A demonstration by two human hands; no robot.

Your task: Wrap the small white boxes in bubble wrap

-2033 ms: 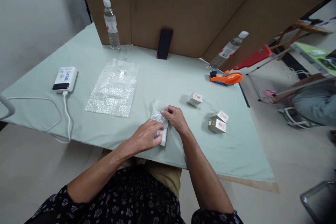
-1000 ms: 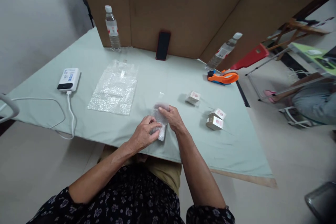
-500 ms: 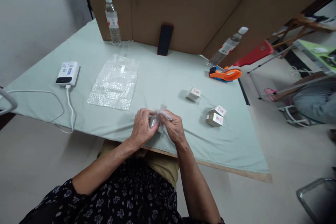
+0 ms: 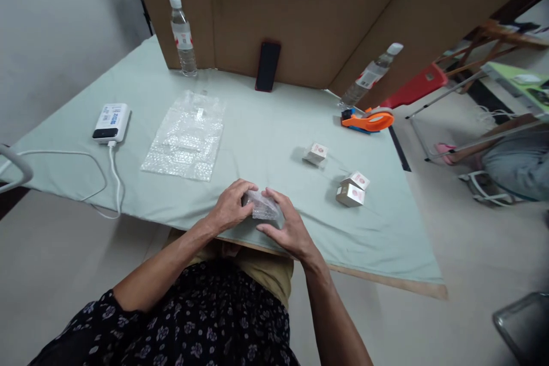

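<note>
Near the table's front edge, my left hand [image 4: 229,206] and my right hand [image 4: 285,227] both grip a small bundle wrapped in bubble wrap [image 4: 262,207], held just above the pale green tablecloth [image 4: 266,137]. The left fingers curl over its left end; the right hand cups it from below and the right. What is inside the wrap is hidden. A flat sheet of bubble wrap [image 4: 184,136] lies to the left. To the right of my hands lie three small white and tan boxes, one alone [image 4: 315,154] and two stacked together [image 4: 351,189].
An orange tape dispenser [image 4: 368,120] sits at the right back. A white power bank [image 4: 110,123] with a white cable [image 4: 112,174] lies at the left. Two water bottles [image 4: 182,37] [image 4: 371,75] and a black phone [image 4: 267,66] stand by the cardboard screen [image 4: 300,6]. Someone sits at the far right [image 4: 514,166].
The wrapped bundle has been folded smaller and lifted off the cloth. My right hand has moved from on top of it to under its right side.
</note>
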